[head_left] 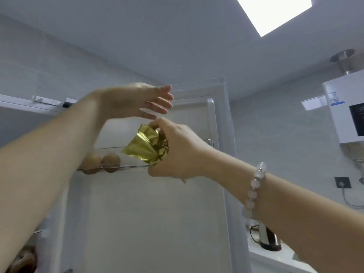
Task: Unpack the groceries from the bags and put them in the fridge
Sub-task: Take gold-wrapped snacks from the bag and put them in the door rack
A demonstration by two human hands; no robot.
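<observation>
My right hand (177,150) grips a crumpled gold foil packet (145,146) in front of the open fridge door (157,213). Just above it, my left hand (137,101) is raised with its fingers straight and holds nothing. Two brown eggs (110,162) sit behind a wire rail in the door's upper rack, to the left of the packet. My left forearm covers part of the egg on the left. A bead bracelet is on my right wrist.
The fridge's top edge (29,104) runs along the left. A white water heater (346,113) hangs on the right wall, with a wall socket (342,182) below it. A kettle (268,239) stands on the counter at the lower right.
</observation>
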